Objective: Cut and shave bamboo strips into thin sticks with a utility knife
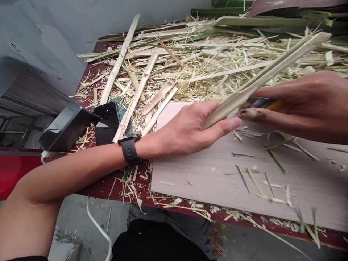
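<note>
My left hand (187, 127), with a black watch on its wrist, is closed around the lower end of a split bamboo piece (269, 74). The pale piece slants up to the right above a light wooden board (190, 177). Beside it, my right hand (301, 105) is wrapped around a knife (261, 102). Some yellow shows on the knife's handle, most of which the fingers cover. The right thumb, with a pale covering at its tip, is close to the bamboo. Whether the blade touches the bamboo I cannot tell.
Bamboo shavings (201, 83) and split strips (138, 94) cover the back of the dark red table. Green bamboo lengths (217, 12) lie behind. At left are a black phone (107, 114) and a dark box-shaped device (65, 127) with a white cable (98, 224). Slivers litter the board.
</note>
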The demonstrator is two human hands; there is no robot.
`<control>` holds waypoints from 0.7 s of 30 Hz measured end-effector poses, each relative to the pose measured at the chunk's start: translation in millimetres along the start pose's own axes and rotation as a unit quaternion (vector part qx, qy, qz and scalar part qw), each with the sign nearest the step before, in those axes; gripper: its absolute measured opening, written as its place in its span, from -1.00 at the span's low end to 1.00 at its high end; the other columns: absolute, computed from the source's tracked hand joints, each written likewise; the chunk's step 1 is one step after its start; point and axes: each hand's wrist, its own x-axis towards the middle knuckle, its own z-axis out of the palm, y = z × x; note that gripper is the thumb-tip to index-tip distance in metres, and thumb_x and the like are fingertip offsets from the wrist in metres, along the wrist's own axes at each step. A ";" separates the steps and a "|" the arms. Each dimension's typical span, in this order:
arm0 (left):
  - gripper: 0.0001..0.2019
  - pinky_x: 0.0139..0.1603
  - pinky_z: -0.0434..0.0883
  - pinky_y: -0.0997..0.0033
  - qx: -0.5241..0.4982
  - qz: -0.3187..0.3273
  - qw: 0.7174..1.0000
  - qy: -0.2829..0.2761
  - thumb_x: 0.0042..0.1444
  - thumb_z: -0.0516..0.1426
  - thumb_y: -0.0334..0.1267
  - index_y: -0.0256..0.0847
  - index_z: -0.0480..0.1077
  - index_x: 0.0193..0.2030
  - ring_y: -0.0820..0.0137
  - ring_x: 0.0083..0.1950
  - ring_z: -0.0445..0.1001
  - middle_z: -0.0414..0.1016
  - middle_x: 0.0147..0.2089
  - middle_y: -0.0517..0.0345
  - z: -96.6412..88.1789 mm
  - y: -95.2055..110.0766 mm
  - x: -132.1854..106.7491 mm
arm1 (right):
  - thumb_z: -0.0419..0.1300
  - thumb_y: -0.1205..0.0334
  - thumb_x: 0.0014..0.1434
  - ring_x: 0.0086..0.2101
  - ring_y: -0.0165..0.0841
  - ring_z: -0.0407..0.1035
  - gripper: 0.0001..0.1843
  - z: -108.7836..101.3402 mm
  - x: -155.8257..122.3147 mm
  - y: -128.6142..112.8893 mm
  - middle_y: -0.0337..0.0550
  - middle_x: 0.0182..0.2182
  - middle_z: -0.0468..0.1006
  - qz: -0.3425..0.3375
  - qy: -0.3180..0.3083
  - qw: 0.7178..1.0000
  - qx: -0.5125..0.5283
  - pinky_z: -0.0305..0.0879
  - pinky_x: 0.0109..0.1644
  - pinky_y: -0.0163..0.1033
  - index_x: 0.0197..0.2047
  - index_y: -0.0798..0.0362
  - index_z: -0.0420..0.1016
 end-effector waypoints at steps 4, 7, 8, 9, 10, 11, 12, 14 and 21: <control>-0.70 -0.15 0.37 0.34 -0.007 0.007 1.000 -0.001 0.41 0.14 0.02 -0.19 0.34 -0.18 0.37 -0.19 0.40 0.41 -0.24 0.16 -0.1 0.2 0.3 | -0.04 -0.56 0.34 -0.65 -0.42 -0.09 -0.31 0.5 0.5 1.7 -0.33 -0.71 0.07 -0.005 -0.002 1.000 0.005 -0.07 -0.54 -0.08 -0.40 -0.11 0.36; -0.67 -0.15 0.37 0.35 0.000 0.003 1.000 0.001 0.42 0.11 0.05 -0.19 0.35 -0.17 0.36 -0.17 0.42 0.45 -0.22 0.15 0.1 0.4 0.4 | -0.05 -0.57 0.33 -0.65 -0.42 -0.10 -0.30 0.2 0.0 2.9 -0.34 -0.71 0.05 0.002 -0.005 1.000 0.003 -0.05 -0.54 -0.09 -0.41 -0.11 0.35; -0.67 -0.14 0.38 0.35 0.002 0.002 1.000 0.002 0.43 0.11 0.05 -0.19 0.35 -0.17 0.36 -0.17 0.42 0.45 -0.22 0.15 0.2 0.4 0.5 | -0.06 -0.56 0.34 -0.65 -0.42 -0.09 -0.31 0.2 -0.3 3.4 -0.34 -0.72 0.05 0.003 -0.005 1.000 0.000 -0.05 -0.54 -0.09 -0.40 -0.11 0.35; -0.67 -0.14 0.38 0.35 0.003 0.003 1.000 0.002 0.43 0.10 0.05 -0.19 0.35 -0.17 0.36 -0.17 0.42 0.45 -0.23 0.15 0.4 0.4 0.5 | -0.06 -0.55 0.34 -0.66 -0.42 -0.08 -0.31 0.4 -0.4 3.9 -0.33 -0.72 0.05 0.001 -0.004 1.000 -0.002 -0.05 -0.54 -0.09 -0.40 -0.11 0.36; -0.68 -0.14 0.38 0.35 0.003 0.005 1.000 0.002 0.43 0.10 0.04 -0.19 0.35 -0.17 0.36 -0.18 0.42 0.45 -0.23 0.15 0.5 0.4 0.5 | -0.06 -0.54 0.35 -0.66 -0.42 -0.08 -0.31 0.6 -0.5 4.2 -0.33 -0.72 0.06 -0.001 -0.003 1.000 -0.004 -0.05 -0.55 -0.09 -0.40 -0.11 0.36; -0.69 -0.14 0.38 0.35 0.003 0.006 1.000 0.002 0.43 0.10 0.03 -0.20 0.35 -0.17 0.36 -0.18 0.42 0.44 -0.24 0.16 0.6 0.4 0.6 | -0.06 -0.54 0.35 -0.66 -0.42 -0.07 -0.31 0.8 -0.5 4.2 -0.32 -0.72 0.06 -0.003 -0.003 1.000 -0.006 -0.06 -0.55 -0.09 -0.40 -0.11 0.37; -0.70 -0.14 0.38 0.35 0.001 0.008 1.000 0.001 0.44 0.10 0.02 -0.20 0.34 -0.17 0.37 -0.18 0.42 0.44 -0.24 0.16 0.7 0.4 0.6 | -0.06 -0.54 0.35 -0.66 -0.41 -0.07 -0.31 0.9 -0.3 4.0 -0.32 -0.72 0.07 -0.004 -0.002 1.000 -0.006 -0.06 -0.56 -0.08 -0.40 -0.11 0.37; -0.72 -0.13 0.38 0.35 -0.006 0.016 1.000 0.002 0.43 0.11 -0.01 -0.19 0.32 -0.18 0.37 -0.18 0.41 0.43 -0.24 0.17 0.6 0.2 0.6 | -0.06 -0.53 0.36 -0.66 -0.41 -0.08 -0.32 0.7 -0.1 2.8 -0.32 -0.72 0.06 -0.005 -0.001 1.000 -0.003 -0.06 -0.55 -0.08 -0.39 -0.10 0.38; -0.72 -0.18 0.35 0.35 0.009 0.009 1.000 0.001 0.41 0.14 -0.02 -0.17 0.31 -0.21 0.38 -0.23 0.38 0.37 -0.28 0.19 -0.3 -0.4 -0.3 | -0.02 -0.52 0.36 -0.66 -0.44 -0.08 -0.32 0.6 -1.0 3.2 -0.34 -0.72 0.07 -0.018 0.001 1.000 0.010 -0.04 -0.56 -0.13 -0.39 -0.10 0.42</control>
